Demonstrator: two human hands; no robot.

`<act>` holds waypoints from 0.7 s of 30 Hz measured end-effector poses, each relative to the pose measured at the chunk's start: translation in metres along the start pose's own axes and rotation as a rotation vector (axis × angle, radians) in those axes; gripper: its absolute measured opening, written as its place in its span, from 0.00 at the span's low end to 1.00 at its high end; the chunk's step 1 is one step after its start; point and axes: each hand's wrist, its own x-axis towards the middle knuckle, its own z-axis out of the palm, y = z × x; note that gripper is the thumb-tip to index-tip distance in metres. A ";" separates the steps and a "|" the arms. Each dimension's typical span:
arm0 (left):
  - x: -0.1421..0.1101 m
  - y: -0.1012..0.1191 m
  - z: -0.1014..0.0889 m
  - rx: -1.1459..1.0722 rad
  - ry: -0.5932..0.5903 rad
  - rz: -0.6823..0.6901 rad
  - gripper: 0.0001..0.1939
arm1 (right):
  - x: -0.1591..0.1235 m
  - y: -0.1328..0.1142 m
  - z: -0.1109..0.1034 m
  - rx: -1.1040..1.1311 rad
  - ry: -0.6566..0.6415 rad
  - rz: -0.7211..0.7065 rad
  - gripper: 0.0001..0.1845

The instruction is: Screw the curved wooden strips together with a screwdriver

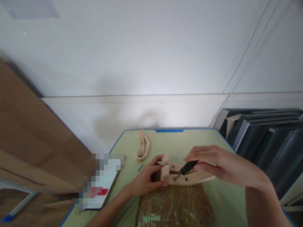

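Note:
A pale wooden piece (196, 177) with curved ends and dark holes lies across a brown board (175, 205) wrapped in clear plastic. My left hand (151, 173) grips its rounded left end, thumb at the near side and fingers at the far side. In my right hand (210, 160) is a screwdriver (187, 167) with a black handle. It slants down to the left, its metal tip at a hole near the left end of the wooden piece. Whether a screw sits in that hole I cannot make out.
A second wooden piece (142, 146) lies farther back on the pale green table (113, 201). Beside my left hand is a thin dark rod (140, 168). A tablet-like screen (104, 183), partly blurred, lies at left. Dark panels (267, 132) lean at right; cardboard (35, 132) stands left.

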 end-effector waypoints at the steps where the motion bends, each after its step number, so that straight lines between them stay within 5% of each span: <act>1: 0.000 0.000 0.000 0.000 0.000 0.001 0.20 | 0.000 0.001 0.001 -0.012 0.008 0.011 0.13; 21: 0.000 -0.002 0.001 0.009 -0.013 0.032 0.18 | 0.006 0.000 0.004 -0.167 0.056 0.057 0.10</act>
